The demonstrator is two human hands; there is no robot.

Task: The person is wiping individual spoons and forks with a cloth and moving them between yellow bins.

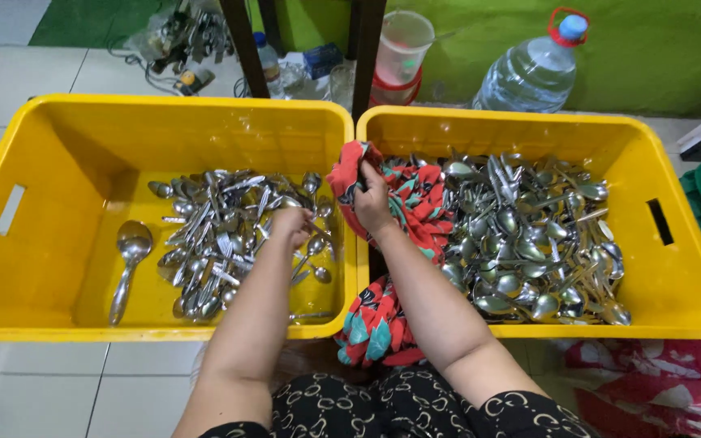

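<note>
Yellow crates are sitting side by side — left crate (pixel 42 268), right crate (pixel 691 316); my right hand (pixel 373 201) is clutching the red patterned cloth (pixel 411 203) over their shared rim; my left hand (pixel 292 223) is closing on a spoon (pixel 311 247) — handle pointing toward me.

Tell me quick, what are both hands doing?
Left hand: closed on cutlery over the left yellow crate.
Right hand: closed, gripping the red patterned cloth.

Two bright yellow crates: the left crate (pixel 42 243) and the right crate (pixel 675 276) both hold silver-grey cutlery. The cloth (pixel 415 203) is red with teal and white patches. The wall (pixel 651 49) is lime green; the floor tiles (pixel 34 389) are white. The water jug (pixel 533 77) has a blue cap and red handle.
</note>
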